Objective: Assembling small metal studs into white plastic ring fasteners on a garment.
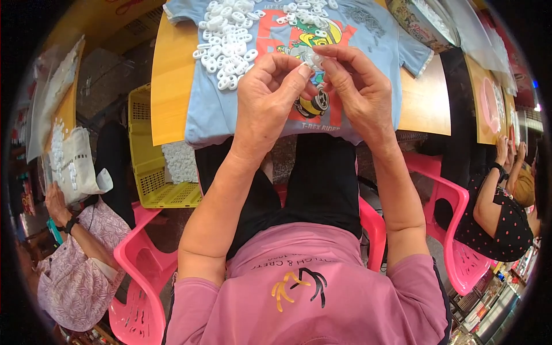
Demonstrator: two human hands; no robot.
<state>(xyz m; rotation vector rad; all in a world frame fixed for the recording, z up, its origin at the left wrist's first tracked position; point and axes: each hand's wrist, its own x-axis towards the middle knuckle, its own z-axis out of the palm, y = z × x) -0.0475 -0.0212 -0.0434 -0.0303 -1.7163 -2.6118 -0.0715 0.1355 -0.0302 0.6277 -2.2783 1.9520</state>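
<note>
Above a blue printed T-shirt (221, 118) spread on the table, my two hands meet fingertip to fingertip. My left hand (267, 95) is closed in a pinch on a small white plastic piece (307, 65). A small translucent piece (317, 60) sits between the thumb and forefinger of my right hand (361, 86), right beside the white one. Whether the two pieces are joined I cannot tell. Beyond my left hand lies a heap of white oval plastic pieces with holes (227, 49). A smaller white cluster (305, 14) and a scatter of thin grey bits (363, 20) lie farther back.
A tin of pale pieces (424, 20) stands at the back right of the wooden table (175, 86). A yellow crate (141, 115) with a bag of white pieces (181, 161) is below left. People on pink chairs (141, 299) work at both sides.
</note>
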